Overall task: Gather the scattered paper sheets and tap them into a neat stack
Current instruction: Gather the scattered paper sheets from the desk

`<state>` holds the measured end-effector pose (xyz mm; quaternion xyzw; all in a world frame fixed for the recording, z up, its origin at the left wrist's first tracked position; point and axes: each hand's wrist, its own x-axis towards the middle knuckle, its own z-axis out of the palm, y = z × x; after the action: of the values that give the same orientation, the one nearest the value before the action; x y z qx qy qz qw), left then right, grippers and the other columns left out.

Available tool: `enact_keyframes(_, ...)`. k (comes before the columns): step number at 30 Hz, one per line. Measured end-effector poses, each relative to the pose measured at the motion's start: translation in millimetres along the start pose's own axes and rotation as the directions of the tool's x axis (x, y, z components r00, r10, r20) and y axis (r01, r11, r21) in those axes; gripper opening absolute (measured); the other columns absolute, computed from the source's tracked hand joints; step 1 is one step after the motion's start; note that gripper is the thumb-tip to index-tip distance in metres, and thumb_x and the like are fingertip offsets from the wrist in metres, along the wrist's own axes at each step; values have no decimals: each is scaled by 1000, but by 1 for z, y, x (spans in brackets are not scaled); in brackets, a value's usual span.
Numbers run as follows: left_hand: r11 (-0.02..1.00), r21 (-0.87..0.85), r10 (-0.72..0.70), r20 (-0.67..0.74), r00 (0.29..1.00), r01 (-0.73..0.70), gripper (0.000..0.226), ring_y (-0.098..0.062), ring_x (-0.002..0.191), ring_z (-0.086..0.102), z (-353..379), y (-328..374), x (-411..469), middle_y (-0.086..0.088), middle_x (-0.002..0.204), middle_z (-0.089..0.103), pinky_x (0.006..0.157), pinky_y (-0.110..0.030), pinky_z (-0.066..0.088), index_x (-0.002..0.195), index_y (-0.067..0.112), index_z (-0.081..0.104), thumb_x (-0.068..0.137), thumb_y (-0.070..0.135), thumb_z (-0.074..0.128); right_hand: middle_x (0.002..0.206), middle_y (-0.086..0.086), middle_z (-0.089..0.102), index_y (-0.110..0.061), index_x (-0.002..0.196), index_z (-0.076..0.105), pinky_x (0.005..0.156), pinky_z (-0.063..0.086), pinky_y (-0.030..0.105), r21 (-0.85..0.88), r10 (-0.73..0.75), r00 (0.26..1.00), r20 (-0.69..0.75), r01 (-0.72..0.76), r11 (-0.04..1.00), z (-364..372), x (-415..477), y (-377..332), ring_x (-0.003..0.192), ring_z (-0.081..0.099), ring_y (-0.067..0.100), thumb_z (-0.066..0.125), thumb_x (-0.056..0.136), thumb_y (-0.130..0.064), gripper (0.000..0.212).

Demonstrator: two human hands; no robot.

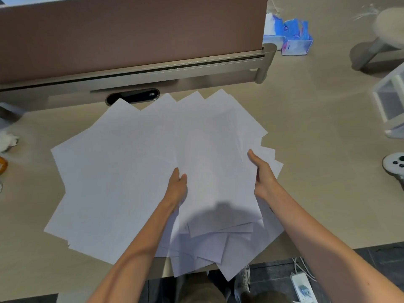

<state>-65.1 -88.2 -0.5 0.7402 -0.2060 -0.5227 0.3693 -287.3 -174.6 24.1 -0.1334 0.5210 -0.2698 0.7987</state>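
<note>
The left hand (177, 188) pinches the paper sheets (214, 162) at their left edge, thumb on top, fingers hidden beneath; the right hand (263, 173) grips the right edge likewise

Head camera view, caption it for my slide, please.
The left hand and right hand grip a fanned bundle of paper sheets amid others spread across the beige desk.
</note>
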Motion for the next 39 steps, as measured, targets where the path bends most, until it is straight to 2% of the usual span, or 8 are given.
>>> enact_keyframes(8, 999, 8, 43, 55, 998, -43, 44, -15, 125, 49, 3, -4, 1, 1, 138, 50, 107, -22, 36, 148, 6, 34, 105, 14, 36, 97, 10, 66, -5, 106, 61, 88, 51, 37, -550, -261, 945, -198, 113, 827, 5, 13, 12, 101, 64, 35, 72, 78, 1, 31)
enact_keyframes(10, 994, 25, 104, -12, 994, -104, 33, -11, 94, 54, -2, -1, -2, 2, 108, 58, 84, -13, 43, 134, 5, 48, 102, 11, 41, 96, 10, 64, -6, 105, 58, 84, 49, 36, -549, -297, 930, -216, 136, 825, 5, 13, 12, 93, 62, 32, 67, 80, 4, 28)
enact_keyframes(15, 978, -98, 158, -225, 962, -183, 27, -22, 86, 57, -26, -7, -6, -12, 103, 62, 68, -25, 49, 124, 1, 56, 99, 1, 47, 97, 7, 66, -8, 101, 60, 95, 45, 33, -383, -302, 921, -247, 194, 903, -7, 9, 13, 96, 59, 26, 61, 83, 12, 26)
enact_keyframes(25, 989, 56, 144, -528, 837, -135, 46, -22, 121, 52, -59, -26, -22, -8, 131, 55, 98, -30, 43, 127, 10, 56, 84, 9, 72, 81, 5, 72, -1, 121, 55, 108, 36, 37, -280, -227, 929, -291, 145, 949, -21, 0, 1, 80, 65, 13, 69, 83, 2, 40)
enact_keyframes(29, 999, 9, 35, -666, 745, -40, 67, -26, 130, 37, -62, -23, -35, -10, 138, 41, 106, -46, 39, 135, 8, 45, 78, 18, 78, 124, 33, 56, -5, 137, 43, 114, 27, 53, -238, -204, 933, -297, 134, 962, -28, 8, 2, 93, 62, 27, 77, 75, -8, 72)
enact_keyframes(33, 995, -98, -64, -722, 689, -9, 76, -27, 133, 30, -65, -21, -43, -12, 140, 37, 110, -48, 35, 137, 4, 40, 75, 16, 82, 105, 11, 69, -1, 125, 57, 100, 47, 43, -186, -209, 932, -295, 158, 970, -15, -5, -1, 103, 64, 30, 70, 81, 1, 45)
enact_keyframes(36, 974, -219, -119, -692, 712, -51, 55, -26, 121, 41, -67, -20, -44, -7, 125, 46, 112, -44, 34, 121, 13, 47, 78, 14, 80, 103, 12, 69, 0, 118, 59, 85, 54, 42, -148, -193, 937, -290, 155, 977, -11, -9, 0, 94, 66, 31, 69, 82, 3, 37)
enact_keyframes(39, 886, -462, -251, -557, 792, -44, 74, -24, 132, 41, -67, -14, -47, -10, 147, 37, 110, -34, 34, 144, 9, 28, 85, 14, 74, 98, 12, 68, -1, 113, 59, 79, 55, 40, -119, -171, 946, -275, 143, 983, -9, -9, 3, 87, 67, 30, 70, 82, 3, 33)
